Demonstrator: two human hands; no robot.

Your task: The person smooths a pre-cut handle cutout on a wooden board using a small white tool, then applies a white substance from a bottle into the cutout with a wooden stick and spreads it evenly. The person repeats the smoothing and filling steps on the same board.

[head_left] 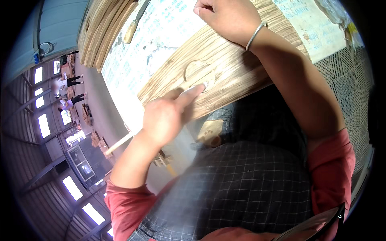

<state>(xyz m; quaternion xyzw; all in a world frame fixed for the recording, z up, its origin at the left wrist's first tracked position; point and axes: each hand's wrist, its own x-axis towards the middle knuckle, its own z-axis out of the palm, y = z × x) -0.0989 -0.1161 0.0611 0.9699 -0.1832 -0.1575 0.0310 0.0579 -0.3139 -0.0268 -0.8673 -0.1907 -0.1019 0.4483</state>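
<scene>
A wide wooden board (237, 56) with strong dark grain lies across the table's near side. Its surface bears a curved, shallow outline or groove (187, 72) near the middle. My left hand (165, 116) rests over the board's near left part. Its index finger is stretched out, the whitish tip touching the wood beside the curved mark; the other fingers are mostly hidden. At the top of the view my right hand (229, 18) lies on the board's far side with its fingers curled in. Whether it holds anything is hidden. A pale band circles the right wrist.
Several curved wooden pieces (104, 32) are stacked at the far left. Near them lies a wooden-handled tool (130, 31) with a narrow dark blade. Printed sheets (132, 60) cover the table. Clear plastic (335, 12) sits far right. Two people (66, 94) stand in the distant workshop.
</scene>
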